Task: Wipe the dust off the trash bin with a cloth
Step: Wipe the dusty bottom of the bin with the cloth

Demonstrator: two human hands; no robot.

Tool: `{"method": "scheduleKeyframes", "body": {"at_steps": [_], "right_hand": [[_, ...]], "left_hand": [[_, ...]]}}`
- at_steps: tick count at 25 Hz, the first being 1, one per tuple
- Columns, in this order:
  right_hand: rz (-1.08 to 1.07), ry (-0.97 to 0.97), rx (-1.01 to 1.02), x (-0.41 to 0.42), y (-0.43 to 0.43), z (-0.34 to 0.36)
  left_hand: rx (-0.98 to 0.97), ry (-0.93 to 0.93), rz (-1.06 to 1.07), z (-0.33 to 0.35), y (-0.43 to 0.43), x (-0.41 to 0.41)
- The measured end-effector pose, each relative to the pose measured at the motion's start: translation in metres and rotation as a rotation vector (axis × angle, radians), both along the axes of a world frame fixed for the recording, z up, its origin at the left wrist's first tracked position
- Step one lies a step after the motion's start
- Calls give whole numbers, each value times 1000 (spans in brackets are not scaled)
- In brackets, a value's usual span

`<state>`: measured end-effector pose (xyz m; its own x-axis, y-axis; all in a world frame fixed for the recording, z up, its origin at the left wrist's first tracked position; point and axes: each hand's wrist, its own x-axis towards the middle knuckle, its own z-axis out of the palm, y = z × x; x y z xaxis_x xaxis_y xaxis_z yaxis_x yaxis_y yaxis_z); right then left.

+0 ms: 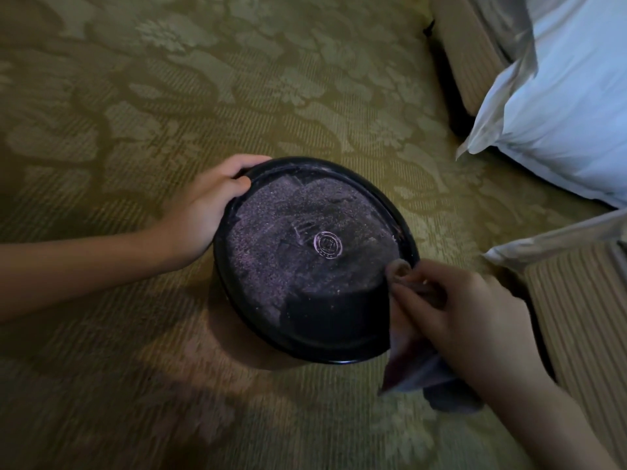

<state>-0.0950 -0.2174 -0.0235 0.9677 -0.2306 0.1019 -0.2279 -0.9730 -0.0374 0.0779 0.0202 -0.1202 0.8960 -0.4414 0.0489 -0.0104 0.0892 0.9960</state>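
The trash bin (305,266) stands on the patterned carpet (169,96) with its flat, round underside facing up. A grey dust film covers most of this surface. A darker patch lies along the near edge, and a moulded round mark (328,244) sits close to the centre.

The left grip (203,205) is clamped on the far-left rim, fingers curled over the edge.

The right grip (464,313) is closed on a cloth (407,361), fingers pinching it. One folded end of the cloth touches the right rim; the rest hangs below the hand.

A white pillow (570,113) lies at the right beside a striped bed base (576,317).
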Motion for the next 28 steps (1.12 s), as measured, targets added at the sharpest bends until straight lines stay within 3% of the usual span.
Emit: {"method": "scheduleKeyframes", "body": {"at_steps": [3,7,10,13,16,19,21,25,28], "right_hand": [[72,-89,-20,-1,25,-3],[293,-76,182,-8,87,-13],[302,-71,223,-2,87,-15],[213,-111,73,-4,48,-12],[-13,-79,113,3,7,-5],[-51,-95,74,7,5,-7],[42,-138,9,-1,30,-8],[335,-97,70,-14,78,-14],[420,-78,69,-10,78,-15]], "left_hand": [[-3,14,2,0,-1,-2],[-34,28,6,3,-2,-5],[-34,46,8,5,-3,-5],[3,32,-2,5,-2,-5],[7,24,0,6,-1,-6],[-8,23,5,6,-1,-7],[-6,15,-5,6,-1,-9],[-36,21,-9,4,0,-10],[-40,10,-6,4,-2,-10]]}}
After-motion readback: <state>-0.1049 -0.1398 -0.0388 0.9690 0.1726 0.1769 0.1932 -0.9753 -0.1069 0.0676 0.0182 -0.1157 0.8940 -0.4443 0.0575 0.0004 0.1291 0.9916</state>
